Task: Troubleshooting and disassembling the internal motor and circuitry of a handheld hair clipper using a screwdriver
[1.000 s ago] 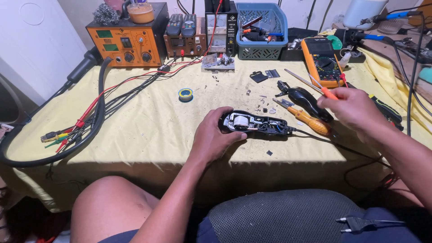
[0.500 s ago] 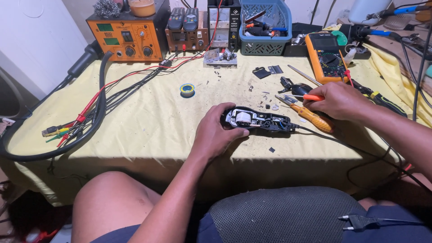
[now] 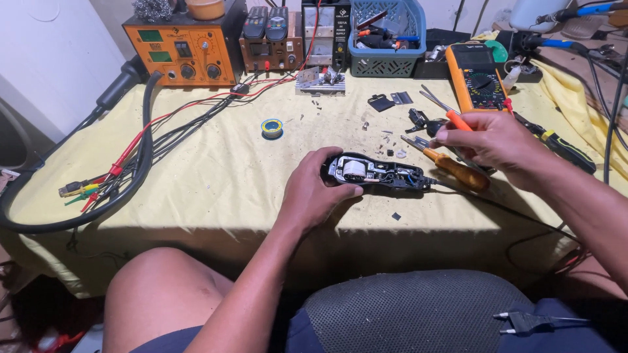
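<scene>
Left hand (image 3: pixel 314 193) clamping near end of opened black hair clipper (image 3: pixel 379 174), pinning it on yellow table cover (image 3: pixel 216 163) at centre front. Right hand (image 3: pixel 497 147) pinching thin orange-handled screwdriver (image 3: pixel 451 116), hovering just right of clipper. Clipper looking rigid, fairly light; exposed coil and wires likely fragile, so gripping by outer shell edges is safest. Wooden-handled screwdriver (image 3: pixel 458 171) lying beside it; orange multimeter (image 3: pixel 476 75) sitting behind. Loose small screws scattering near clipper.

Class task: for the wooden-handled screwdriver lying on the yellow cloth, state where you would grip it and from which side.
Grip the wooden-handled screwdriver at its thick brown handle, coming from above on the near side. The thin shaft points up-left toward small loose parts, and the right hand hovers just behind it.
</scene>
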